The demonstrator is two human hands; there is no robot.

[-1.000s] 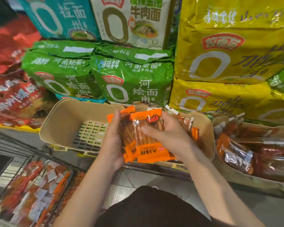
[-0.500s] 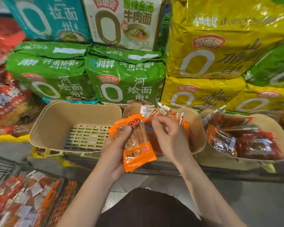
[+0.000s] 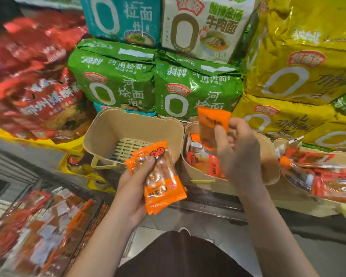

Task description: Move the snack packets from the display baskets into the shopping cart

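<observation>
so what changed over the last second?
The right hand left the stack, went to the middle basket and lifted out one orange packet, pinched above the rim. The left hand alone grips the packet stack now. Left basket unchanged; cart packets as before.

Orange-and-clear snack packets (image 3: 162,176); tan baskets (image 3: 132,128) with slotted cream floor; green (image 3: 116,80), yellow (image 3: 300,76), teal (image 3: 124,17) and red noodle bags (image 3: 38,80).
</observation>
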